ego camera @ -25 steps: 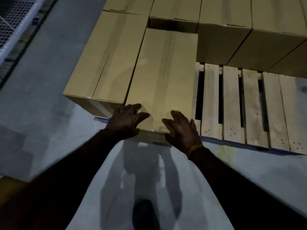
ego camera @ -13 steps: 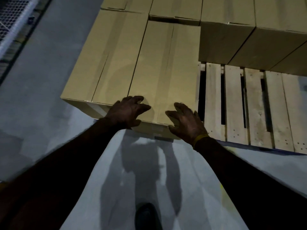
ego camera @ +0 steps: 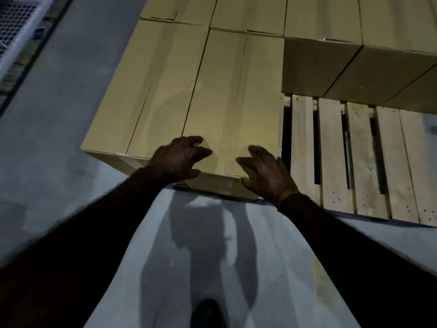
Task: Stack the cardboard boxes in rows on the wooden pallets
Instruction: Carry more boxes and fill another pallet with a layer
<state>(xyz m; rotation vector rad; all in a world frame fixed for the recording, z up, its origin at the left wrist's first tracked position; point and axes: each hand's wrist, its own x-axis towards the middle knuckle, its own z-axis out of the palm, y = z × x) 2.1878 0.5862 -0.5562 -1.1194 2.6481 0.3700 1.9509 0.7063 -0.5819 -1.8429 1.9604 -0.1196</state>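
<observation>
Hands first, from the head view: our left hand (ego camera: pixel 177 158) and right hand (ego camera: pixel 267 171) both rest on the near top edge of the cardboard box (ego camera: pixel 233 102), fingers bent over its rim and pressing rather than clasping it. That box lies on the wooden pallet (ego camera: pixel 331 157), flush against a neighbouring box (ego camera: pixel 151 91) on its left and touching the rear row of boxes (ego camera: pixel 248 13). Bare pallet slats show to its right. We wear a yellow wristband (ego camera: pixel 289 194) on the right wrist. Our shoe (ego camera: pixel 208 313) stands on the grey floor (ego camera: pixel 59 114).

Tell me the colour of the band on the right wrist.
Yellow. The wristband sits just behind the right hand, seen best in the head view.
</observation>
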